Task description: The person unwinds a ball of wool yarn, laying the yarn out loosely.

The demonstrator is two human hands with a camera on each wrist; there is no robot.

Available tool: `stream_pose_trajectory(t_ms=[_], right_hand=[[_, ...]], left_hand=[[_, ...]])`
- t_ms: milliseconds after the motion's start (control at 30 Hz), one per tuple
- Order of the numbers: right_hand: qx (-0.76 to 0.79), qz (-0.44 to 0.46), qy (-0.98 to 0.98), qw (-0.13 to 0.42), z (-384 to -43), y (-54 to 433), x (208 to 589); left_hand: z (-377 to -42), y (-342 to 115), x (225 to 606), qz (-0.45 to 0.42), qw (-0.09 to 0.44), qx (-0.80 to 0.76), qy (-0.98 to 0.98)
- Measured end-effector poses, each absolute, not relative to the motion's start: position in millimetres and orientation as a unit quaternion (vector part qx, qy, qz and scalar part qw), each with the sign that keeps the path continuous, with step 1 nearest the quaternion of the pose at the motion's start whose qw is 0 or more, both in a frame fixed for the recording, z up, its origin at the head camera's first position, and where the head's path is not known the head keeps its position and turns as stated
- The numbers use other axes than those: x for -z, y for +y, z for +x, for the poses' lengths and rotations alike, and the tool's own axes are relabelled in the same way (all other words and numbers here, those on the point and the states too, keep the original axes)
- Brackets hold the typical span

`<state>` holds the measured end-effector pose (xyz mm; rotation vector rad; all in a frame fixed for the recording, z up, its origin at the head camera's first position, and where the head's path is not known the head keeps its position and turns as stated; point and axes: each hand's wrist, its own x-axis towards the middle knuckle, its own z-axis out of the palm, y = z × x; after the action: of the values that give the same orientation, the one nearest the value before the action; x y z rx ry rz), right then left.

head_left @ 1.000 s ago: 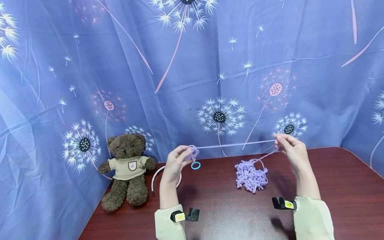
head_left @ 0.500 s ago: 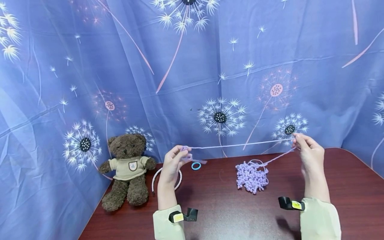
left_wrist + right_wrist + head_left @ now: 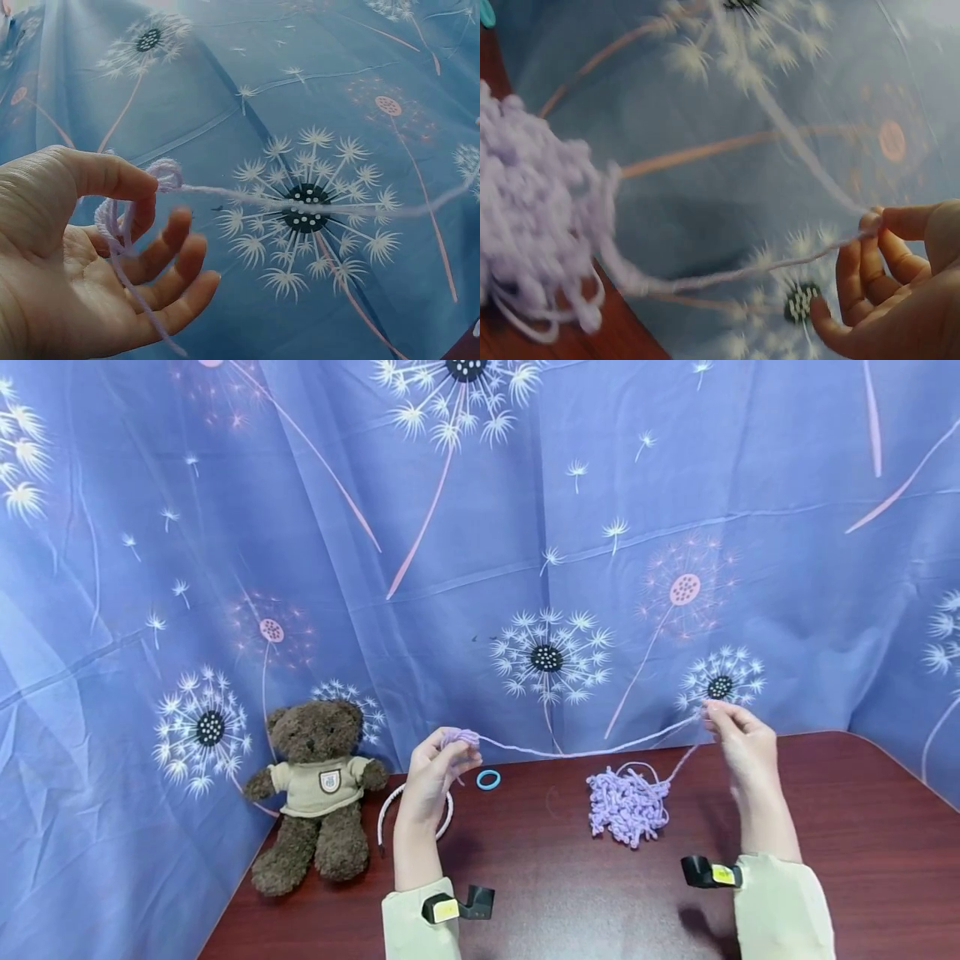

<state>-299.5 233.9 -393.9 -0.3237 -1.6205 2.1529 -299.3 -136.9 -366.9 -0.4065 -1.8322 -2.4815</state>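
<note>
My left hand (image 3: 427, 777) pinches a small looped bundle of lilac yarn (image 3: 166, 176) between thumb and forefinger, the other fingers spread loosely. A loose yarn tail hangs below its palm in the left wrist view. From the bundle a yarn strand (image 3: 570, 754) runs across to my right hand (image 3: 746, 752), sagging a little in the middle. Thumb and fingertips of the right hand pinch that strand in the right wrist view. Beyond the pinch, the yarn drops down to a tangled heap of lilac yarn (image 3: 626, 807) on the table, left of the right hand.
A brown teddy bear (image 3: 315, 797) in a beige sweater sits at the table's left. A white headband-like hoop (image 3: 384, 818) lies partly behind the left forearm. A light blue ring (image 3: 488, 780) lies near the back edge of the dark red table (image 3: 570, 893). A patterned blue curtain (image 3: 465, 560) hangs behind.
The right hand moved out to the right with the strand stretched taut, then came back left, and the strand now sags. The left hand keeps the bundle, its loops now gathered tighter.
</note>
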Motion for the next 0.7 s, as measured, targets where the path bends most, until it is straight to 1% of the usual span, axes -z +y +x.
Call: stream_pose_trajectory(t_ms=[67, 133, 233, 367, 467, 567, 700], right_hand=[[-0.724, -0.121, -0.65, 0.193, -301, 218, 391], [-0.673, -0.101, -0.715, 0.164, -301, 197, 387], [-0.622, -0.036, -0.773, 0.116, -300, 161, 383], [-0.606, 0.07, -0.789, 0.072, -296, 115, 385], [-0.598, 0.136, -0.788, 0.056, -291, 88, 388], [-0.596, 0.182, -0.781, 0.041, -288, 73, 390], [-0.603, 0.194, -0.773, 0.042, -289, 70, 391]], left_hand=[[-299, -133, 367, -0.128, 0.012, 0.798, -0.588], [-299, -128, 367, -0.125, 0.007, 0.798, -0.59], [-298, -122, 368, -0.131, -0.001, 0.788, -0.602], [-297, -114, 369, -0.141, -0.016, 0.776, -0.615], [-297, -109, 369, -0.146, -0.026, 0.775, -0.614], [-298, -105, 369, -0.156, -0.031, 0.775, -0.612], [-299, -103, 369, -0.162, -0.045, 0.775, -0.609]])
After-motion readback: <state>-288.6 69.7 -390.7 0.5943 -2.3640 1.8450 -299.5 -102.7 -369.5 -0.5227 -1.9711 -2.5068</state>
